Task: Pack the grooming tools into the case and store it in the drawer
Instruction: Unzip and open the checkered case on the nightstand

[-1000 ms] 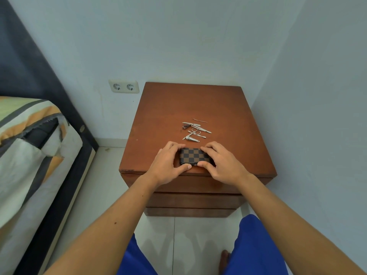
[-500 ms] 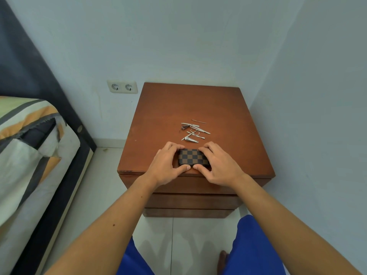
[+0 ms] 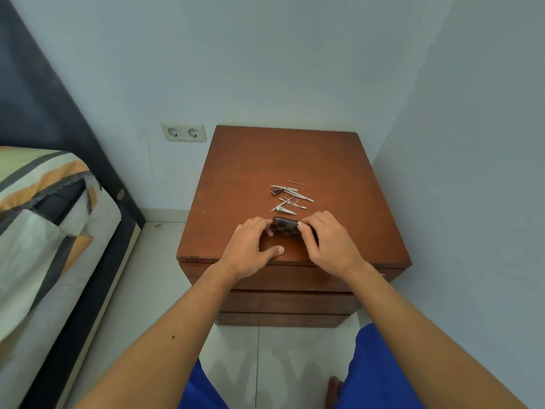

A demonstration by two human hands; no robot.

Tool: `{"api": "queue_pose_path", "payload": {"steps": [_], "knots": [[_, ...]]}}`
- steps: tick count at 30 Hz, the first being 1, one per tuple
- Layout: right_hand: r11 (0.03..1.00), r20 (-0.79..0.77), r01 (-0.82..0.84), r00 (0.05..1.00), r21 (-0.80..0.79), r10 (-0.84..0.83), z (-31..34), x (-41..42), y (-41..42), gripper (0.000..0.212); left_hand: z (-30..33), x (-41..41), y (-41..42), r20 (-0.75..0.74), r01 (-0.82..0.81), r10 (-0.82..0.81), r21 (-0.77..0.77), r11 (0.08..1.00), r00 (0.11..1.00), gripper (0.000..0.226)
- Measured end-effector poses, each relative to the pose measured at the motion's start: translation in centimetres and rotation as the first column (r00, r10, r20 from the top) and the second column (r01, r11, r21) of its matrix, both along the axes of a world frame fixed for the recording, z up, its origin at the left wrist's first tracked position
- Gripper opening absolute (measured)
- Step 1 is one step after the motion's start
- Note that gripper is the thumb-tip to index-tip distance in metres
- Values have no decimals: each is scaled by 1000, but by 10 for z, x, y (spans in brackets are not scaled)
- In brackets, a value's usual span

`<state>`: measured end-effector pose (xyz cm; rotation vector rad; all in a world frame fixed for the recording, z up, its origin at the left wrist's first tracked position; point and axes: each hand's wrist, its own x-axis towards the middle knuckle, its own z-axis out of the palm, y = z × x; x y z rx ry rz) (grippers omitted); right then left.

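Head view shows left hand and right hand with fingers clamped on the checkered case, seemingly tilted up; opening it carelessly may push the grooming tools just behind it.

A brown-and-dark checkered pattern is borne by the case. Silver metal is shown by the grooming tools at 12 o'clock from it — on a reddish-brown nightstand. At 9 o'clock, bedding is striped in orange, grey and pale green — blue shorts are seen at 6 o'clock.
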<state>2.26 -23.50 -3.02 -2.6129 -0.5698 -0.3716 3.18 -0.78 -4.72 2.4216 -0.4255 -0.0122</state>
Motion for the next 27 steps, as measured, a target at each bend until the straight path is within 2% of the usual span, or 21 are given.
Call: {"api": "queue_pose_path", "payload": {"steps": [2,5,9,15,20,27], "knots": [[1000,6,-8,1000,-29,8,5,9,3,30,-2,-1,-1,11,-8,7,18,1000,1000,35],[998,-11,-37,999,-50,36,3,7,-2,32,-5,-2,-2,39,-19,19,-12,1000,999,43],[997,-13,-75,997,21,75,-1,-5,-3,32,-8,-1,0,59,-17,17,-8,1000,998,42],[988,30,-139,990,65,137,2,0,-6,26,-11,2,3,69,-3,9,-87,996,998,17],[984,93,-175,981,44,171,3,-2,-12,22,-9,1,4,35,-42,49,-180,983,998,30],[983,74,-179,982,42,175,-4,-13,-16,30,-7,-2,6,40,3,2,-126,992,999,62]]}}
